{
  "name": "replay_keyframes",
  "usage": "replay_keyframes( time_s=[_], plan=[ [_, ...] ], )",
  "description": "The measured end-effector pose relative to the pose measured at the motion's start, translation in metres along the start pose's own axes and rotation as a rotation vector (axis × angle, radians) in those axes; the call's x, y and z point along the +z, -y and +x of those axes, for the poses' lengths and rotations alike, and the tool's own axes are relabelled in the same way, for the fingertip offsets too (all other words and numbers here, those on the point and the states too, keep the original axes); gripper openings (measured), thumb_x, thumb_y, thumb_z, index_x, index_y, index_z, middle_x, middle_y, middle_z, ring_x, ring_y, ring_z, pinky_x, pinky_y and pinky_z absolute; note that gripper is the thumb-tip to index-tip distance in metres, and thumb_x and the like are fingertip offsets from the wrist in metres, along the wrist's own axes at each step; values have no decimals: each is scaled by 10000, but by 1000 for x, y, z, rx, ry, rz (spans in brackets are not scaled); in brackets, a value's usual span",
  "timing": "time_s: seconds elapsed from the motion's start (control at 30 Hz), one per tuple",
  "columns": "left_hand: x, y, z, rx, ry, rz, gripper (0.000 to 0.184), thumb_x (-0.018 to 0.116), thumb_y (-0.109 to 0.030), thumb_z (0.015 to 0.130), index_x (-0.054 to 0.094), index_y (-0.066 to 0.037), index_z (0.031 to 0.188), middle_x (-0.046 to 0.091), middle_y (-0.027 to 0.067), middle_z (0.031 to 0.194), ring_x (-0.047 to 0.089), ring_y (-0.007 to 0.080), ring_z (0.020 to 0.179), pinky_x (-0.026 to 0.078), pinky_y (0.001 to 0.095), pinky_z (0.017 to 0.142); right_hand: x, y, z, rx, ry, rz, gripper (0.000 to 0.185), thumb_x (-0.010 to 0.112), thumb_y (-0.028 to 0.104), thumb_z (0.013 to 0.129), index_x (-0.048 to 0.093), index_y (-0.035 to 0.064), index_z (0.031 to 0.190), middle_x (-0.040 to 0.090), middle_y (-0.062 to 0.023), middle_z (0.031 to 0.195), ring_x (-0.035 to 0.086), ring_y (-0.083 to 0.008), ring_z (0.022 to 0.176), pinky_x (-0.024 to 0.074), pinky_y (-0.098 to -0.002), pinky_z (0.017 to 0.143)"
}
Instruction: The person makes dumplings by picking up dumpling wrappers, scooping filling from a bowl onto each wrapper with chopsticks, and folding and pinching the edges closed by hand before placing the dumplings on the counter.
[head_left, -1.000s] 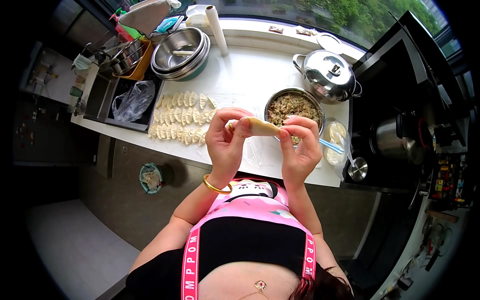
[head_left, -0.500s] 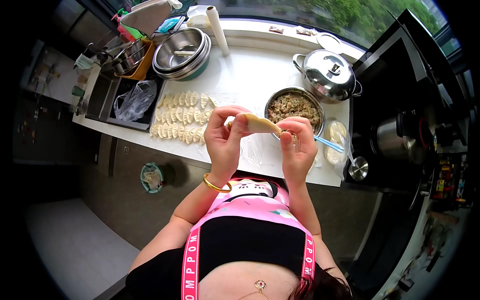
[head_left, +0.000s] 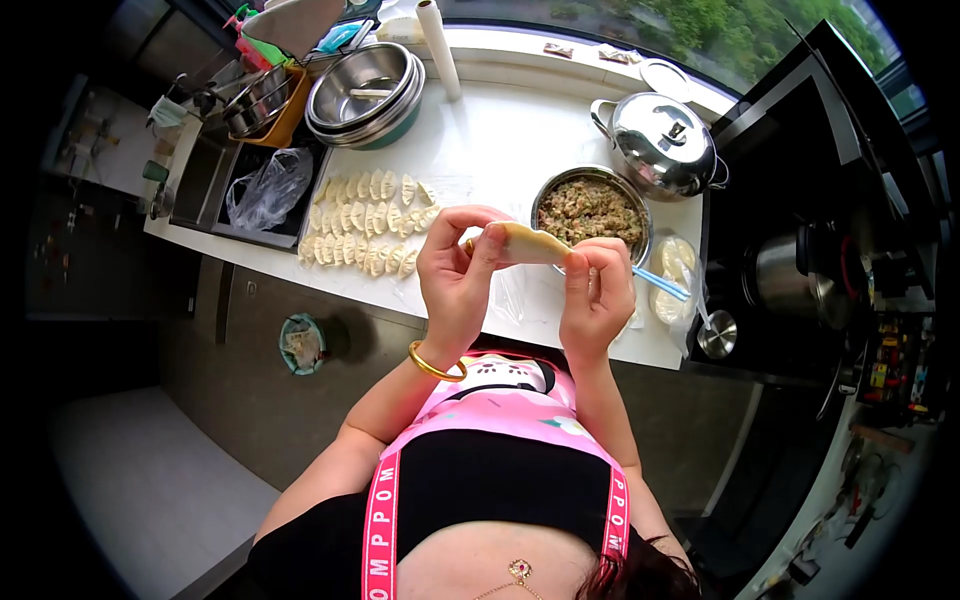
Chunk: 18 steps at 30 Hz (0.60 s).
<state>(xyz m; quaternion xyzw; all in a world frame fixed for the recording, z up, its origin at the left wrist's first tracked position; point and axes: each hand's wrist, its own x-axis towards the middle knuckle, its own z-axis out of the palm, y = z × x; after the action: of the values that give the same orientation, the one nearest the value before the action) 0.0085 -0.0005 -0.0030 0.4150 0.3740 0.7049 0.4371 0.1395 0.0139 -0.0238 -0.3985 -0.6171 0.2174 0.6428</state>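
Observation:
Between both hands I hold a folded dumpling [head_left: 528, 245] up above the counter's front edge. My left hand [head_left: 460, 270] is closed on its left end, thumb in front. At the right end, my right hand [head_left: 596, 290] pinches the dough edge between thumb and fingers. Just behind my right hand stands a metal bowl of minced filling [head_left: 592, 212], with blue chopsticks [head_left: 660, 282] sticking out to the right. To the left of my left hand, rows of pleated dumplings [head_left: 362, 222] lie on the white counter.
A lidded steel pot [head_left: 662, 145] stands at the back right. Bagged pale dough [head_left: 674, 275] lies near the right edge. Nested metal bowls [head_left: 362, 95] and a paper roll [head_left: 438, 48] are at the back left, beside the sink [head_left: 205, 185]. A small bin [head_left: 302, 343] sits on the floor.
My right fingers have closed onto the dumpling's right end, which earlier showed a gap by the thumb. The view has shifted slightly; both hands keep hold of the dumpling.

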Motion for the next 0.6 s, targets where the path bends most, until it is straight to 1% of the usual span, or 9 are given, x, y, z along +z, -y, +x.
replay_keyframes(
  time_s=[0.1, 0.17, 0.27, 0.4, 0.47, 0.5, 0.57, 0.6],
  plan=[
    [2, -1, 1, -6, 1, -22, 112, 567, -85, 961, 522, -9, 1029, 603, 96, 1025, 645, 141, 880, 607, 318, 774, -1, -2, 3, 8, 29, 74, 84, 636, 48, 895, 576, 1, 859, 579, -102, 808, 534, -178, 652, 431, -273, 584],
    [3, -2, 0, -21, -16, 45, 111, 570, -127, 966, 527, -28, 992, 588, 80, 986, 623, 126, 880, 609, 291, 715, 2, -1, 2, 151, 12, 185, 80, 636, 48, 898, 579, 2, 866, 582, -88, 787, 538, -169, 652, 431, -269, 594],
    [3, -2, 0, -34, -8, 46, 107, 575, -117, 962, 530, -25, 993, 590, 75, 993, 629, 122, 873, 609, 287, 714, 2, -9, -4, 184, 38, 200, 88, 643, 52, 896, 579, 2, 863, 582, -79, 757, 542, -159, 653, 431, -265, 596],
    [2, 1, -1, -41, -8, 45, 102, 574, -109, 961, 535, -20, 993, 594, 73, 997, 634, 120, 867, 609, 283, 718, 2, -8, -7, 106, 16, 94, 92, 647, 45, 894, 577, 2, 853, 577, -78, 727, 540, -155, 645, 429, -259, 597],
    [1, 3, -1, -65, -6, 19, 103, 561, -64, 960, 529, 16, 1015, 623, 91, 999, 676, 141, 844, 605, 324, 802, 2, -10, -8, 164, 21, 118, 113, 654, 86, 898, 586, 1, 869, 591, -82, 774, 549, -156, 680, 433, -257, 609],
    [1, 3, -1, -57, -18, 15, 103, 561, -64, 960, 529, 16, 1015, 623, 91, 999, 676, 141, 844, 605, 324, 802, 2, -10, -4, 158, 35, 122, 113, 654, 86, 898, 586, 1, 869, 591, -82, 774, 549, -156, 680, 433, -257, 609],
    [2, 3, 0, -57, -20, 13, 92, 571, -60, 955, 538, 5, 1011, 638, 70, 958, 667, 103, 793, 600, 268, 734, 2, -7, 7, 105, 68, 171, 154, 667, 141, 895, 603, 2, 900, 605, -86, 834, 560, -159, 730, 440, -259, 625],
    [0, 4, -1, -53, -30, 11, 92, 571, -60, 955, 538, 5, 1011, 638, 70, 958, 667, 103, 793, 600, 268, 734, 3, -4, 10, 103, 78, 174, 154, 667, 141, 895, 603, 2, 900, 605, -86, 834, 560, -159, 730, 440, -259, 625]
  ],
)
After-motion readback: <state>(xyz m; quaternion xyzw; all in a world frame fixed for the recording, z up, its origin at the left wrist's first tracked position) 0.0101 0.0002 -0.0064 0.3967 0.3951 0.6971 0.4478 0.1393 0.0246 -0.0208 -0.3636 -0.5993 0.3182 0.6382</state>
